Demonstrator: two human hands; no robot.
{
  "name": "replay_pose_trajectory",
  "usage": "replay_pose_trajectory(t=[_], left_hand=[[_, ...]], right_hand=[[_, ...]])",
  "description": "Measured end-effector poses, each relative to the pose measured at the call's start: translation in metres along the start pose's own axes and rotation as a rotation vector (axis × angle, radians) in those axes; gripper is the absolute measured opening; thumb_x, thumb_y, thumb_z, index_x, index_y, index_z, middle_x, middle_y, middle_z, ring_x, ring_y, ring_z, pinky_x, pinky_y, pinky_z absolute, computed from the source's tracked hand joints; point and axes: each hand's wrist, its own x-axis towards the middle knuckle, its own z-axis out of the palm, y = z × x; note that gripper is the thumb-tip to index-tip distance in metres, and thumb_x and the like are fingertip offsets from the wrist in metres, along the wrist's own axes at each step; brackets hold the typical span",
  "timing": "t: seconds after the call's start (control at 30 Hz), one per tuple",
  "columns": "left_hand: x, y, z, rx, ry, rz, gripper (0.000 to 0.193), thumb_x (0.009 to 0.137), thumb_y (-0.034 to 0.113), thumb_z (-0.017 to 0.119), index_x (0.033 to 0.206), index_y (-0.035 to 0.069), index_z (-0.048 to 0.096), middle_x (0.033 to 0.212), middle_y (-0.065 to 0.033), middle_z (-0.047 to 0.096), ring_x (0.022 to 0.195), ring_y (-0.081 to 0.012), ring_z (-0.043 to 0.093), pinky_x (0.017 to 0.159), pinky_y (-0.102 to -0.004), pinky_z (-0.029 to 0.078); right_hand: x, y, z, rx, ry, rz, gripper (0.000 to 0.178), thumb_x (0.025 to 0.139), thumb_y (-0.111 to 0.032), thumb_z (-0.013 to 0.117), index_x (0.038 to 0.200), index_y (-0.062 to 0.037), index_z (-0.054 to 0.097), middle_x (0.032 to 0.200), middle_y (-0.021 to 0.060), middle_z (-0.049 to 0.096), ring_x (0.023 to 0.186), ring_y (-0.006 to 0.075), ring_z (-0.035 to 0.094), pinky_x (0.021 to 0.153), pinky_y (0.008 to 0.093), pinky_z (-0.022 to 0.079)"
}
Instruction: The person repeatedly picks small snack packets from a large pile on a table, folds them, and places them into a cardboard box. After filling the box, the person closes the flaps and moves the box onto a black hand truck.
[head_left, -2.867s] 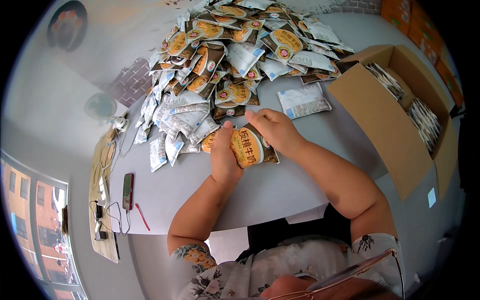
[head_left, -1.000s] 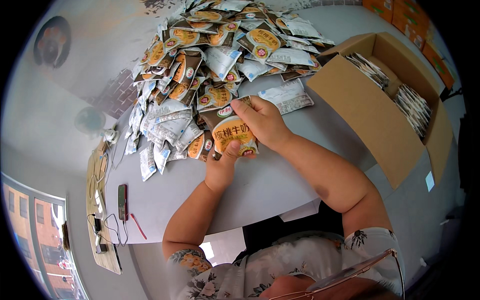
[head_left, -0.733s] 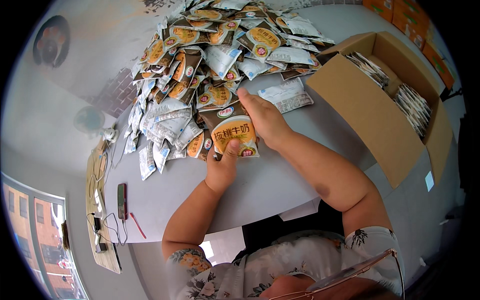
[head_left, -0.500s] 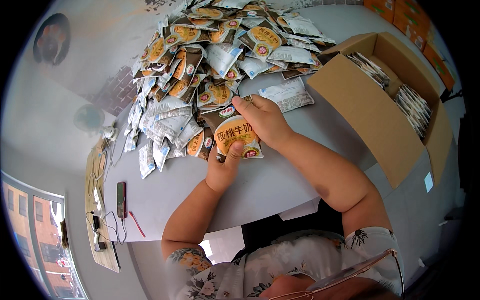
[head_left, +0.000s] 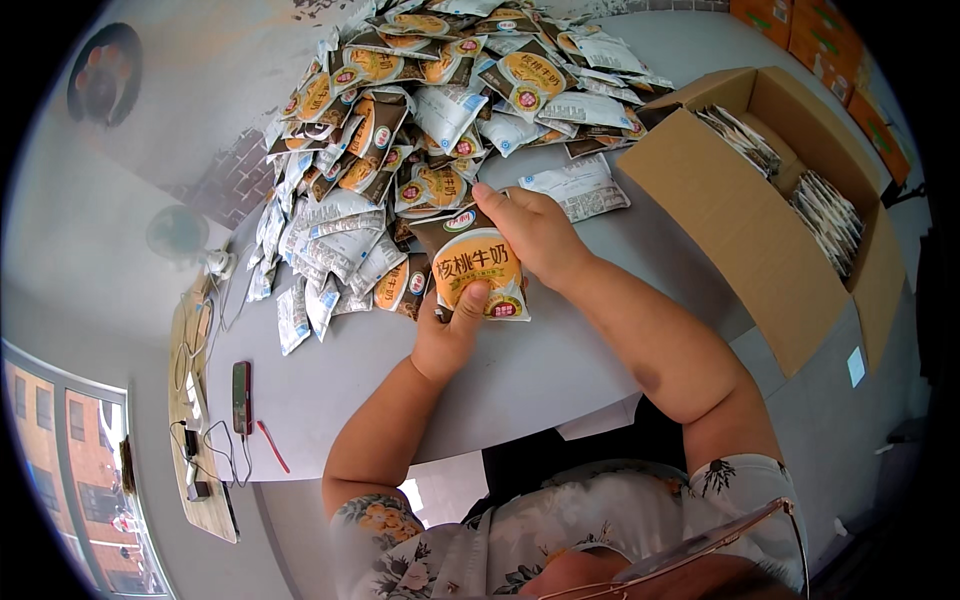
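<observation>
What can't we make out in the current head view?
All head view:
Brown-and-orange packet: back, facing away.
Left hand: most fingers, hidden by that packet.
Packet pile: lower layers, covered by upper packets; top cut by picture edge.
Cardboard box: packet rows' bottoms, behind near side.
Corded device: kind, too small.

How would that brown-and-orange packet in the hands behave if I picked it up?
The brown-and-orange packet would probably give under a squeeze, since it looks like a soft pillow of film. Its shiny-looking surface could make it a bit slippery. Its broad, flattish shape suggests it would slide rather than roll if pushed.
</observation>
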Motion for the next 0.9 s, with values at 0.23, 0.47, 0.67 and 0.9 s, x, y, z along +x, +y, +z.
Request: replay_pose_trajectory(t=[0.23,0.47,0.67,0.9], left_hand=[[0.003,-0.004,-0.005,-0.011,0.046,0.015,0.042,0.096,0.029,0.056,0.122,-0.004,0.052,0.111,-0.0089,0.063,0.098,-0.0154,0.060,0.084,-0.0283,0.050],[0.002,-0.003,-0.009,0.056,0.087,0.047,0.042,0.096,0.030,0.057,0.121,-0.003,0.053,0.109,-0.0079,0.063,0.096,-0.0140,0.059,0.084,-0.0274,0.048],[0.001,-0.004,-0.007,0.228,0.023,0.162,0.036,0.096,0.026,0.059,0.118,-0.003,0.056,0.106,-0.0080,0.064,0.093,-0.0132,0.059,0.081,-0.0274,0.048],[0.011,-0.002,-0.005,0.378,0.190,0.045,0.032,0.095,0.025,0.059,0.111,-0.003,0.061,0.100,-0.0088,0.067,0.088,-0.0133,0.060,0.077,-0.0266,0.048]], right_hand=[[0.006,0.002,0.010,0.326,0.027,-0.028,0.048,0.092,-0.049,0.054,0.092,-0.0014,0.064,0.084,0.0043,0.063,0.063,0.0094,0.056,0.049,0.0247,0.046],[-0.007,-0.008,0.004,0.050,-0.104,-0.165,0.034,0.089,-0.035,0.067,0.085,-0.0019,0.060,0.085,0.0047,0.063,0.074,0.0070,0.055,0.062,0.0234,0.045],[-0.001,0.002,0.005,0.116,0.006,-0.072,0.041,0.094,-0.043,0.055,0.081,-0.0043,0.060,0.080,0.0019,0.061,0.071,0.0078,0.053,0.062,0.0247,0.044],[0.022,0.027,-0.004,-0.245,0.239,-0.156,0.057,0.094,-0.051,0.049,0.080,0.0030,0.061,0.071,0.0109,0.060,0.067,0.0212,0.056,0.063,0.0334,0.045]])
